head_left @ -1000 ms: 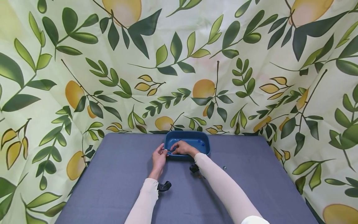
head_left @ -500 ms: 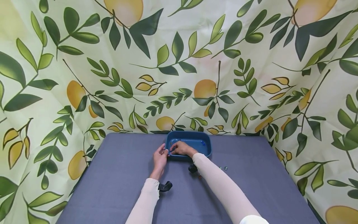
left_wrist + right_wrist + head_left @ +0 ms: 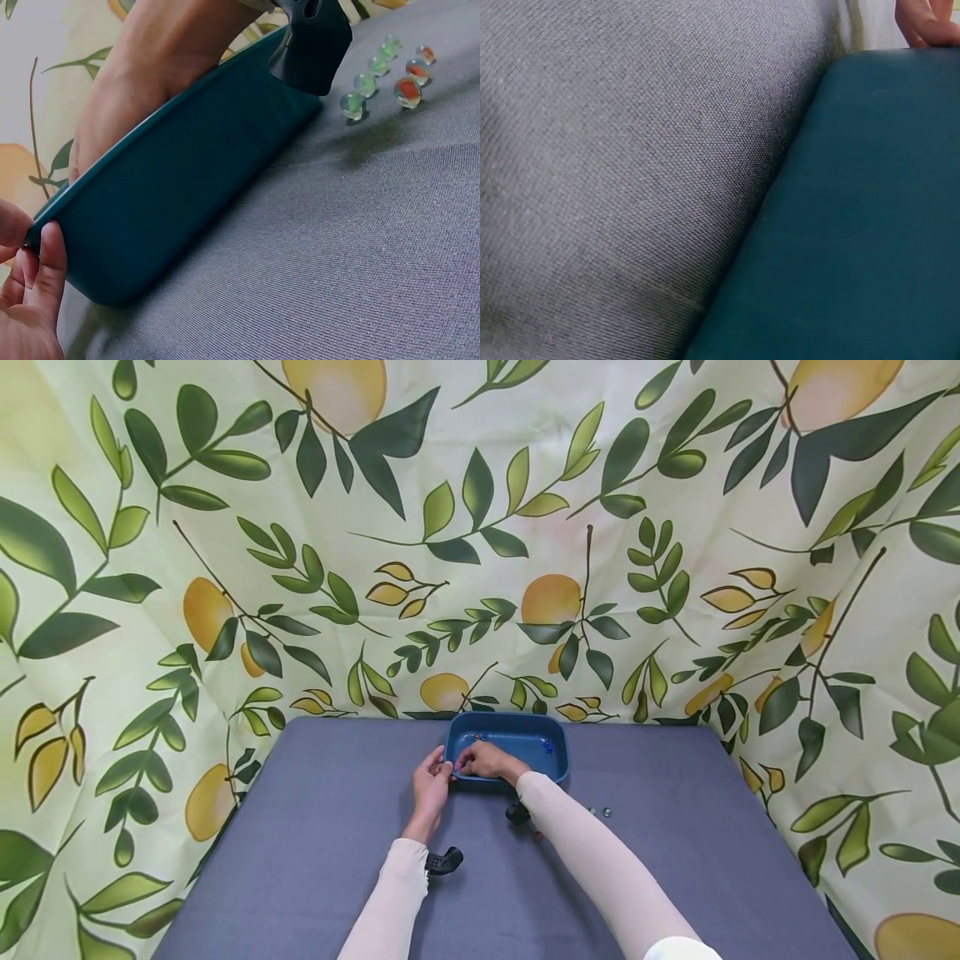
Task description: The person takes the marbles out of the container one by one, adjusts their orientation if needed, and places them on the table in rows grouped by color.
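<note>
A deep blue rectangular tub stands near the table's back edge. At its near left corner my left hand pinches the rim, with thumb and fingers on either side in the left wrist view. My right hand reaches over the near wall into the tub, fingers pointing down beside that corner. In the left wrist view the tub's wall hides those fingertips, and I cannot tell whether they hold anything. Blue marbles lie at the right inside the tub. A small reddish marble shows near its back wall.
On the grey cloth right of the tub sit several green marbles and a row of orange ones. Black wrist cameras stick out from both arms. A leaf-and-fruit printed curtain rises behind the table.
The blue marbles in the tub have shifted closer together. A reddish marble now shows by the back wall, and one by my left thumb is out of sight. Both hands stay nearly in place.
</note>
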The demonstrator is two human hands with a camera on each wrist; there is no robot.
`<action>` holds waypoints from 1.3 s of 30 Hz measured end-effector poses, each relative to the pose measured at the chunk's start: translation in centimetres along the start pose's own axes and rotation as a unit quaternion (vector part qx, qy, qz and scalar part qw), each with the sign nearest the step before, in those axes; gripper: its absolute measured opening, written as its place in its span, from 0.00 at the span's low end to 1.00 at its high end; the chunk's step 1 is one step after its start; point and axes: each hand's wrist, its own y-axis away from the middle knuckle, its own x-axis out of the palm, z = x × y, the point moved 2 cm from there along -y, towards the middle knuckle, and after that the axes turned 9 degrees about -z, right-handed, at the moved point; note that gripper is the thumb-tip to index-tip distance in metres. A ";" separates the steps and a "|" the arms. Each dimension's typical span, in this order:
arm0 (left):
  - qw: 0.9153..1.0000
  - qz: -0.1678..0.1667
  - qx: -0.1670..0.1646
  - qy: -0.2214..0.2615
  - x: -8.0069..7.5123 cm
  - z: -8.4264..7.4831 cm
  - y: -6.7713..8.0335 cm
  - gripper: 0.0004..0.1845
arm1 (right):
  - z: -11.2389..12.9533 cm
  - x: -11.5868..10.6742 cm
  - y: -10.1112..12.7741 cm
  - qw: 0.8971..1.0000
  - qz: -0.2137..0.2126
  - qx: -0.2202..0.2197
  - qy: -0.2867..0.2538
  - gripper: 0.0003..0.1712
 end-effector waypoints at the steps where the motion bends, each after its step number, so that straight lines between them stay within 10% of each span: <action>1: 1.000 0.000 -0.001 -0.002 0.0 0.0 0.0 0.23 | -0.1 -0.1 0.0 1.000 -0.005 0.002 -0.004 0.06; 39: 1.000 -0.003 -0.007 -0.001 0.2 0.0 0.0 0.23 | -4.9 -5.1 2.2 0.989 -0.109 0.096 -0.015 0.08</action>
